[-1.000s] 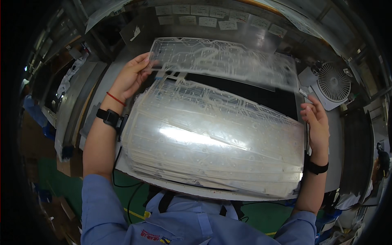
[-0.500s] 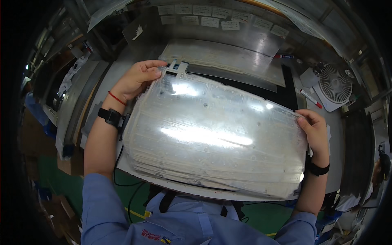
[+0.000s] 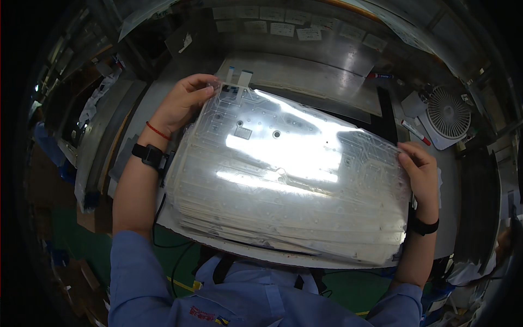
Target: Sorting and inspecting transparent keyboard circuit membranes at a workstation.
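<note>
A clear plastic film sheet, printed with fine circuit traces and dotted with small holes, is raised at its far edge over a stack of similar films. My left hand pinches its far left corner between thumb and fingers. At the right end of the same sheet, my right hand pinches the far corner. Two flat ribbon tails stick up from the far edge beside my left hand. Strong glare hides part of the printing.
Behind the stack are a flat grey panel and a black strip. To the right stand a white fan and a red-and-white marker; another marker lies farther back. A cable hangs off the table's left edge.
The top film's far edge has tilted upward, and its ribbon tails now stand higher. Glare has spread across it. Both hands have moved only slightly.
</note>
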Demonstrator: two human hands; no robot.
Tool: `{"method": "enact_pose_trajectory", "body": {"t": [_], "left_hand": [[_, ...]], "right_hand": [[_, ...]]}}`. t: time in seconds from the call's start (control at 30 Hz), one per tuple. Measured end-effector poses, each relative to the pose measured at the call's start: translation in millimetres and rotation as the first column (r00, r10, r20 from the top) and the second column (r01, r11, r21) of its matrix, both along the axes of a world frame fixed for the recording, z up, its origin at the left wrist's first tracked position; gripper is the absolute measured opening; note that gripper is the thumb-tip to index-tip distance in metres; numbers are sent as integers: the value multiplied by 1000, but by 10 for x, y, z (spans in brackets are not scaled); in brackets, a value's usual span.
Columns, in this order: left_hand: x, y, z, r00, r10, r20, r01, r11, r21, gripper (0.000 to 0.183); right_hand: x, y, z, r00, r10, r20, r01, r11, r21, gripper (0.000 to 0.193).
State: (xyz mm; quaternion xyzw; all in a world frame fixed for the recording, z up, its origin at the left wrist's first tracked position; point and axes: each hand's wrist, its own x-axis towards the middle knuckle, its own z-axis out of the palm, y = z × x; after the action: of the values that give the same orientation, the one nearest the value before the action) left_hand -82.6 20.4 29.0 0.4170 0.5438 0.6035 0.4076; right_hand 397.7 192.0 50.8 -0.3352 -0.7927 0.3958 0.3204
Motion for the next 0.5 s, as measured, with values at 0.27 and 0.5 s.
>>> {"method": "enact_pose_trajectory", "body": {"t": [0.27, 0.5], "left_hand": [[-28, -32, 37, 989, -134, -68, 125, 984, -125, 23], [-73, -12, 17, 995, -69, -71, 64, 996, -68, 18]], "right_hand": [[26, 9, -12, 984, -143, -103, 135, 988, -77, 21], [26, 45, -30, 945, -209, -251, 172, 972, -159, 24]]}}
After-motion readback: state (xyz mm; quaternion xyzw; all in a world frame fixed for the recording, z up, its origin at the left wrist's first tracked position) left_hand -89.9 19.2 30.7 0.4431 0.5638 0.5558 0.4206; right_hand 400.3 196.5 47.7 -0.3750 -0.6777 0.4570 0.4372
